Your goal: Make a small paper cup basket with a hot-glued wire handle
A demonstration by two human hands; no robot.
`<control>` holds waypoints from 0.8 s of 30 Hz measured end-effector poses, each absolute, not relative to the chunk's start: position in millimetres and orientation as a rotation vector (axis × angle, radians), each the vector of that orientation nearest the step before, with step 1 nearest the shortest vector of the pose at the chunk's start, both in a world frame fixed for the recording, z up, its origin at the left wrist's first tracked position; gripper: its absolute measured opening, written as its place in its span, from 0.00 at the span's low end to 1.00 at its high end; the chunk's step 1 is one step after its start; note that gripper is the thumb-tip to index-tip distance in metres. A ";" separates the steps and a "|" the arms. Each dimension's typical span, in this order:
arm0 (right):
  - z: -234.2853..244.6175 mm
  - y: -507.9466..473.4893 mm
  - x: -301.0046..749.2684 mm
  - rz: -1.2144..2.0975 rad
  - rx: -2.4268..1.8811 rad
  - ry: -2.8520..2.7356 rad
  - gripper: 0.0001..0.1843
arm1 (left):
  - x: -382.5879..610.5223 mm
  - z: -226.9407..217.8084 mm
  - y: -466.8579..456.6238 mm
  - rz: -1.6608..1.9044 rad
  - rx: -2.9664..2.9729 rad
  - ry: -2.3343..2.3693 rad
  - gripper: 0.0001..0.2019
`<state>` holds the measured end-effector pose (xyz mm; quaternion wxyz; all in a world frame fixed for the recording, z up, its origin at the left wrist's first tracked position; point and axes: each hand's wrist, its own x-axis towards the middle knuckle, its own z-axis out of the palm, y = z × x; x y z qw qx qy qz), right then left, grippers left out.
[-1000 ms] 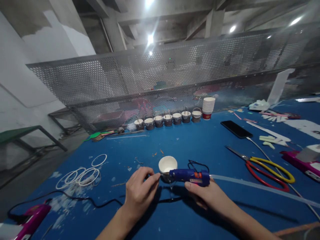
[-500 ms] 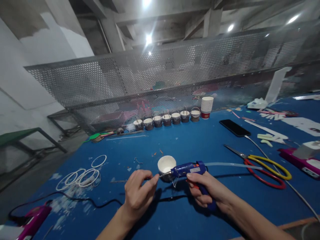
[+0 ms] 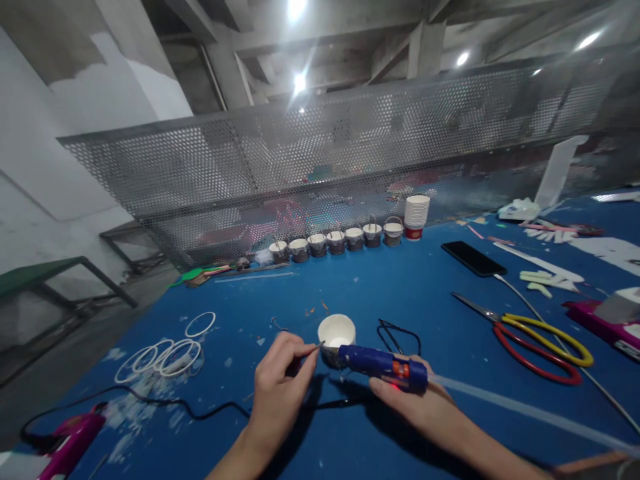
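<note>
In my right hand [image 3: 415,407] is a blue hot glue gun [image 3: 383,367], fingers wrapped round its grip, a red glow showing on its side. A long translucent glue stick [image 3: 520,408] trails out of its back. The nozzle end is over the near right side of a small paper cup [image 3: 336,328], white inside and dark outside, which stands upright. Beside the cup's left rim, my left hand [image 3: 283,380] pinches a thin dark strand [image 3: 321,345] between thumb and fingertips; most of it is hidden. A black wire loop [image 3: 400,333] shows behind the gun.
Several dark-wrapped cups [image 3: 336,243] line the back beside a cup stack [image 3: 417,217]. Right are scissors [image 3: 540,340], a phone [image 3: 474,259] and a white cable [image 3: 530,303]. White rings [image 3: 180,357], a black cord [image 3: 165,402] and a magenta power strip [image 3: 75,440] lie left.
The glue gun has tilted, its back end swinging down and toward me, and its nozzle has moved off my left fingertips to the cup's side. My left hand stays near the rim, still pinching.
</note>
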<state>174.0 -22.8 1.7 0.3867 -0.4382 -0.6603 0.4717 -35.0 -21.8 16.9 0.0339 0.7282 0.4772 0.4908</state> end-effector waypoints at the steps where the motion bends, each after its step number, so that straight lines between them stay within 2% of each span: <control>1: 2.4 -24.1 173.1 1.095 -1.105 -1.722 0.15 | -34.5 18.0 -21.9 1.497 2.212 1.474 0.05; 6: 0.0 -25.5 170.5 0.854 -0.951 -1.901 0.15 | -31.9 23.2 -20.9 1.451 2.076 1.508 0.07; 24: -5.4 -23.0 171.8 0.803 -0.957 -1.880 0.16 | -28.7 28.6 -21.4 1.290 1.617 1.551 0.08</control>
